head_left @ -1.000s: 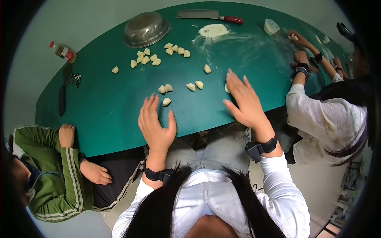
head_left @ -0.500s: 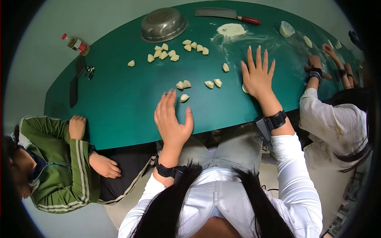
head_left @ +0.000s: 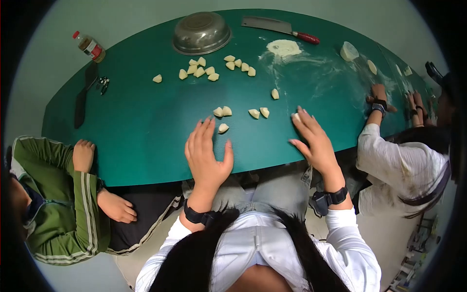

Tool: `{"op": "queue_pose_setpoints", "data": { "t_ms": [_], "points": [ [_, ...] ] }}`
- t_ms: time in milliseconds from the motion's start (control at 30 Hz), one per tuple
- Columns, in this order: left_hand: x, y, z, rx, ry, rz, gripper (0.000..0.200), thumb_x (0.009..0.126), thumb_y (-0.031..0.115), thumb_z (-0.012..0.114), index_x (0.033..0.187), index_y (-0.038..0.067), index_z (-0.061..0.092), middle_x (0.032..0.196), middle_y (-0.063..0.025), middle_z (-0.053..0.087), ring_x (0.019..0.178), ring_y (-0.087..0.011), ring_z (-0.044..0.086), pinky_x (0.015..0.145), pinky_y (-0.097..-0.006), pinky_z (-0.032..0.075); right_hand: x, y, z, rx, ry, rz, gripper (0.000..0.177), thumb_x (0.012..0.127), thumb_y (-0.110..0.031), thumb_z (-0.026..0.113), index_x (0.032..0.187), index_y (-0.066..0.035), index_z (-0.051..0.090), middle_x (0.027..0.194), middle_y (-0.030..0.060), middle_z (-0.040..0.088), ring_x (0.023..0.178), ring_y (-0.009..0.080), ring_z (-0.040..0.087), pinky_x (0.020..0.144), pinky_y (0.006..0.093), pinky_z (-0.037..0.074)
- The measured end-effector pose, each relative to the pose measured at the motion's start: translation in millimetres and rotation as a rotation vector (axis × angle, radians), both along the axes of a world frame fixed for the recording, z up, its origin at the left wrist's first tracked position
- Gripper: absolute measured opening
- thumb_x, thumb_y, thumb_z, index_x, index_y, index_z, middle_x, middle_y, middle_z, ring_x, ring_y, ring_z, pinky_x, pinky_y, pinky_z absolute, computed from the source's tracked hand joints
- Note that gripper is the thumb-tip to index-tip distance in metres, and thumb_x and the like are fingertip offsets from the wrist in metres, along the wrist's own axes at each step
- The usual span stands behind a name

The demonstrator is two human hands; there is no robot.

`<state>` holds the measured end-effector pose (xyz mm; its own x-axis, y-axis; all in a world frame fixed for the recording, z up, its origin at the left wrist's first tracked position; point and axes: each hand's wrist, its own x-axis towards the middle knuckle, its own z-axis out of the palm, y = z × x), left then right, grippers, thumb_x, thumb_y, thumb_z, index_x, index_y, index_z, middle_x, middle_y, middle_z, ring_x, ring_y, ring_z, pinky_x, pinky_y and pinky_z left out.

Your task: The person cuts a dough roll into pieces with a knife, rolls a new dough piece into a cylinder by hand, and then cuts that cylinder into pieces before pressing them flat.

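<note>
My left hand rests at the table's near edge with fingers apart and nothing in it. Just beyond its fingertips lies a small piece of dough, and two touching dough pieces sit slightly farther off. My right hand is open, fingers stretched forward. Its fingertips touch a pale dough piece, which they partly cover. Between my hands lie a pair of dough pieces, with a single dough piece beyond them.
Several more dough pieces lie before an upturned metal bowl. Behind are a flour heap and a cleaver. A bottle stands far left. A person in green sits left; a co-worker's hand works at right.
My right hand has drawn back toward me from farther up the table, bringing its fingertips onto the dough piece that lay beside its palm. My left hand stays open in nearly the same place.
</note>
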<state>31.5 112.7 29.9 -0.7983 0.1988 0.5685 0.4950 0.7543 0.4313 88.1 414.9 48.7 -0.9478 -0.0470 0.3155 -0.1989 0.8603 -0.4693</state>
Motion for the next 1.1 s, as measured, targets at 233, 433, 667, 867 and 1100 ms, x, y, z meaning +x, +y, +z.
{"op": "queue_pose_setpoints", "data": {
  "t_ms": [233, 433, 667, 867, 1100],
  "points": [
    [0.6, 0.2, -0.7, 0.012, -0.001, -0.006, 0.058, 0.087, 0.021, 0.073, 0.141, 0.004, 0.058, 0.141, -0.0148, 0.063, 0.136, -0.0372, 0.055, 0.114, -0.0484, 0.037, -26.8, 16.2, 0.4, -0.239, 0.018, -0.001, 0.082, 0.082, -0.022, 0.087, 0.154, -0.012, 0.051, 0.129, 0.0117, 0.073, 0.126, 0.0315, 0.066, 0.12, 0.0456, 0.041],
    [1.2, 3.0, 2.2, 0.004, -0.027, 0.019, 0.057, 0.087, 0.019, 0.072, 0.14, 0.004, 0.058, 0.141, -0.0137, 0.064, 0.136, -0.0368, 0.056, 0.115, -0.0472, 0.037, -32.4, 18.7, -11.1, -0.057, 0.195, -0.008, 0.062, 0.08, -0.026, 0.088, 0.137, -0.012, 0.068, 0.108, 0.011, 0.078, 0.099, 0.029, 0.075, 0.101, 0.0409, 0.057],
    [0.4, 1.2, 0.2, -0.008, -0.015, -0.003, 0.055, 0.087, 0.018, 0.071, 0.139, 0.005, 0.06, 0.14, -0.0135, 0.065, 0.135, -0.0358, 0.057, 0.114, -0.0466, 0.038, -30.6, 12.3, -8.8, 0.034, 0.193, -0.123, 0.054, 0.084, -0.03, 0.084, 0.133, -0.011, 0.069, 0.124, 0.0137, 0.073, 0.115, 0.0301, 0.07, 0.101, 0.0412, 0.056],
    [0.4, 2.1, -0.9, -0.003, -0.015, 0.008, 0.055, 0.087, 0.021, 0.071, 0.139, 0.005, 0.061, 0.138, -0.0133, 0.065, 0.134, -0.0351, 0.057, 0.112, -0.0463, 0.039, -16.5, 4.8, -0.7, 0.155, -0.035, 0.106, 0.066, 0.097, -0.037, 0.068, 0.148, 0.002, 0.051, 0.161, 0.0224, 0.044, 0.149, 0.0392, 0.042, 0.124, 0.0521, 0.033],
    [2.0, 3.9, 3.2, -0.009, -0.031, 0.011, 0.054, 0.087, 0.017, 0.072, 0.139, 0.005, 0.06, 0.138, -0.012, 0.066, 0.134, -0.0347, 0.058, 0.114, -0.046, 0.038, 9.2, -34.0, 4.7, 0.268, -0.084, 0.285, 0.09, 0.097, -0.059, 0.057, 0.157, 0.005, 0.037, 0.165, 0.0232, 0.036, 0.154, 0.0378, 0.034, 0.127, 0.0536, 0.025]
  ]
}}
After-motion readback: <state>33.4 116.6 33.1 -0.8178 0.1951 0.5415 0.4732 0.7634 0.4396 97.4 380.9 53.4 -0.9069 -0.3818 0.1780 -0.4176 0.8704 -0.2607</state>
